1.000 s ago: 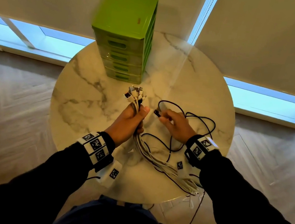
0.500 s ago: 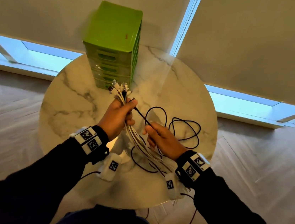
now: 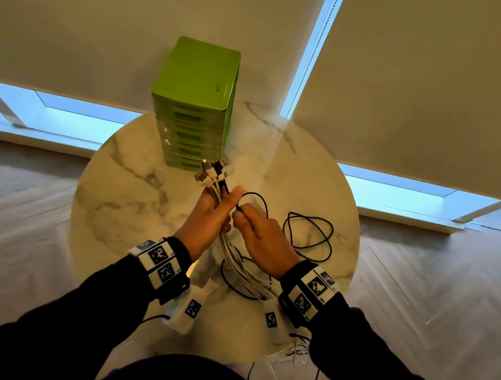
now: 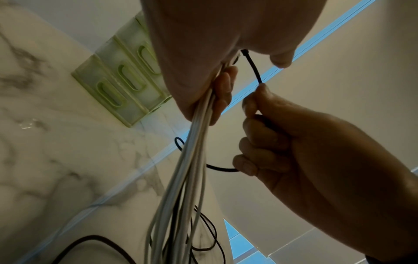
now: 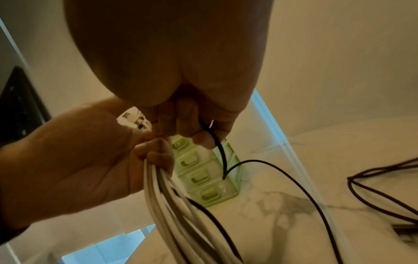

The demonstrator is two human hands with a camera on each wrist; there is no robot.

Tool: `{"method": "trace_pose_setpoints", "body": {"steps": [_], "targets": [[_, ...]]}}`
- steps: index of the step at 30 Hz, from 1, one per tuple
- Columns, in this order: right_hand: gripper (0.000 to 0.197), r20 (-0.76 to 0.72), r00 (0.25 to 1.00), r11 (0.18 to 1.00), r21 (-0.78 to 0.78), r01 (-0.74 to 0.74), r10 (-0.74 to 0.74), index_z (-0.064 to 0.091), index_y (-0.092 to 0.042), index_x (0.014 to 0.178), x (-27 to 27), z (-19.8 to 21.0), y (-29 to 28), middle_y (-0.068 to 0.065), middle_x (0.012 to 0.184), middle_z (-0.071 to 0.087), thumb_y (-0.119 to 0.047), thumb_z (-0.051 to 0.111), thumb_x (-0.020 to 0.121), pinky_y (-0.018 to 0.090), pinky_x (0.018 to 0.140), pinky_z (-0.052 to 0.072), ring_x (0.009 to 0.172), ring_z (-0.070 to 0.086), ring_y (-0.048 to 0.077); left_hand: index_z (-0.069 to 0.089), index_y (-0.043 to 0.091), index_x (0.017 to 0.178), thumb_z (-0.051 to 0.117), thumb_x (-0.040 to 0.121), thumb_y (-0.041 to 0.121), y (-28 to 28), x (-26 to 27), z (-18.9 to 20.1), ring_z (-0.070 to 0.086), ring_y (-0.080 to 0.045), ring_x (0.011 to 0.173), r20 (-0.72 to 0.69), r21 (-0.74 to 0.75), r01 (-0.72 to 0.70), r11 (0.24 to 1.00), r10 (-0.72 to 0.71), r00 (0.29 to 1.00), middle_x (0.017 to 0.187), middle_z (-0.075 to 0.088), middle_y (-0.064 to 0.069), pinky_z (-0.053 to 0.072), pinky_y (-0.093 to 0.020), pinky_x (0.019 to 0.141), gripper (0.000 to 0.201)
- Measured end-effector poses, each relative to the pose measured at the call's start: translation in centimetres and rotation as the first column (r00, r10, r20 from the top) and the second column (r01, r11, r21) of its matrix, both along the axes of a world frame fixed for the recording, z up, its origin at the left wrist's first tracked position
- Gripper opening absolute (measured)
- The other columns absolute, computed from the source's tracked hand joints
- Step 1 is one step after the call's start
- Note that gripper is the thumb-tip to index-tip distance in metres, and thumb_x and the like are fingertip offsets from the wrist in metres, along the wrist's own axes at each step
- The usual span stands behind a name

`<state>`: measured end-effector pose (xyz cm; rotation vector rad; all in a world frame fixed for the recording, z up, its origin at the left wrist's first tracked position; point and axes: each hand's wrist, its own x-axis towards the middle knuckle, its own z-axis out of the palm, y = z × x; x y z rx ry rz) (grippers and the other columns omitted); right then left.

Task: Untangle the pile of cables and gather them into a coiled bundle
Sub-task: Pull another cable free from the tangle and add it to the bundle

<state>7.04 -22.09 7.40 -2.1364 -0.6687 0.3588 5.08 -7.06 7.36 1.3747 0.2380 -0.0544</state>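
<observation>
Several white cables run through the left hand, fingers curled tight round them above the middle of the round marble table, plugs fanned toward the green drawer unit at the far edge. The right hand pinches a black cable looping toward the right edge.

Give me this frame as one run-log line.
left hand: grips white cable bundle | right hand: pinches black cable near its end | loose black loops on table
</observation>
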Motion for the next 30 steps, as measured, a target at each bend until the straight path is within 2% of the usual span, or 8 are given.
{"method": "trace_pose_setpoints", "body": {"steps": [5, 8, 12, 14, 17, 21, 24, 30], "targets": [[0.034, 0.09, 0.993, 0.989, -0.134, -0.068, 0.08, 0.055, -0.025, 0.1, -0.6, -0.6, 0.9, 0.001, 0.089, 0.07, -0.049, 0.031, 0.106, 0.042, 0.073, 0.052, 0.078, 0.066, 0.02, 0.056, 0.014, 0.101, 0.042, 0.105, 0.048, 0.6, -0.5, -0.5, 0.056, -0.012, 0.077, -0.083, 0.114, -0.042, 0.993, 0.052, 0.995, 0.081, 0.053, -0.004, 0.048, -0.033, 0.077, 0.037], [0.041, 0.147, 0.983, 0.984, -0.15, -0.092, 0.114, 0.05, -0.027, 0.081, -0.5, -0.8, 0.6, 0.001, 0.072, 0.064, -0.052, 0.028, 0.105, 0.041, 0.067, 0.049, 0.063, 0.059, 0.018, 0.053, 0.014, 0.09, 0.039, 0.105, 0.05, 1.6, -0.4, -1.1, 0.05, -0.014, 0.068, -0.06, 0.096, -0.104, 0.99, 0.11, 0.992, 0.074, 0.051, -0.002, 0.043, -0.037, 0.072, 0.042], [0.04, 0.149, 0.977, 0.965, -0.235, -0.117, 0.155, 0.045, -0.029, 0.074, 0.0, -1.6, -0.4, -0.001, 0.062, 0.058, -0.042, 0.029, 0.108, 0.033, 0.074, 0.044, 0.057, 0.053, 0.017, 0.052, 0.007, 0.105, 0.036, 0.108, 0.037, 2.1, 0.1, -0.2, 0.069, -0.026, 0.08, -0.015, -0.131, -0.178, 0.975, 0.178, 0.984, 0.081, 0.057, -0.008, 0.06, -0.045, 0.077, 0.034], [0.04, 0.071, 0.983, 0.942, -0.305, -0.14, 0.169, 0.043, -0.033, 0.072, 0.3, -2.6, -1.2, -0.001, 0.062, 0.056, -0.042, 0.029, 0.108, 0.033, 0.075, 0.041, 0.059, 0.053, 0.02, 0.051, 0.013, 0.107, 0.037, 0.109, 0.035, 2.8, 0.5, 0.6, 0.065, -0.024, 0.066, -0.002, -0.27, -0.228, 0.936, 0.236, 0.972, 0.072, 0.05, -0.003, 0.061, -0.048, 0.075, 0.026], [0.043, -0.11, 0.985, 0.927, -0.338, -0.162, 0.132, 0.044, -0.035, 0.068, 0.2, -4.2, -2.8, -0.006, 0.063, 0.054, -0.047, 0.029, 0.107, 0.03, 0.066, 0.039, 0.059, 0.051, 0.015, 0.047, 0.021, 0.094, 0.038, 0.108, 0.04, 5.1, 1.2, 1.5, 0.037, -0.011, 0.048, 0.019, -0.283, -0.294, 0.913, 0.312, 0.95, 0.065, 0.037, 0.004, 0.045, -0.031, 0.048, 0.025], [0.041, -0.321, 0.945, 0.919, -0.352, -0.178, 0.061, 0.045, -0.025, 0.074, 0.4, -5.7, -5.5, -0.003, 0.066, 0.053, -0.045, 0.031, 0.107, 0.039, 0.076, 0.048, 0.063, 0.057, 0.02, 0.036, 0.021, 0.079, 0.036, 0.108, 0.04, 8.6, 1.7, 2.6, 0.026, -0.007, 0.045, 0.069, -0.22, -0.28, 0.934, 0.302, 0.951, 0.061, 0.034, 0.008, 0.026, -0.022, 0.043, 0.035], [0.054, -0.305, 0.951, 0.935, -0.351, -0.059, -0.055, 0.049, -0.018, 0.07, 1.8, -6.4, -6.9, 0.0, 0.064, 0.056, -0.058, 0.032, 0.102, 0.048, 0.083, 0.052, 0.072, 0.064, 0.035, 0.035, 0.021, 0.077, 0.038, 0.108, 0.038, 9.8, 1.5, 3.5, 0.025, -0.007, 0.046, 0.083, -0.137, -0.236, 0.962, 0.249, 0.965, 0.06, 0.034, 0.007, 0.024, -0.024, 0.045, 0.035], [0.037, -0.129, 0.948, 0.951, 0.065, 0.301, -0.291, 0.046, -0.021, 0.074, 4.1, -0.5, -1.0, -0.004, 0.06, 0.049, -0.039, 0.042, 0.106, 0.042, 0.062, 0.049, 0.051, 0.055, 0.02, 0.047, 0.017, 0.081, 0.044, 0.106, 0.039, 6.9, 0.4, 2.5, 0.033, -0.01, 0.05, -0.008, -0.014, -0.115, 0.993, 0.115, 0.993, 0.065, 0.05, 0.003, 0.031, -0.025, 0.049, 0.034]]}}
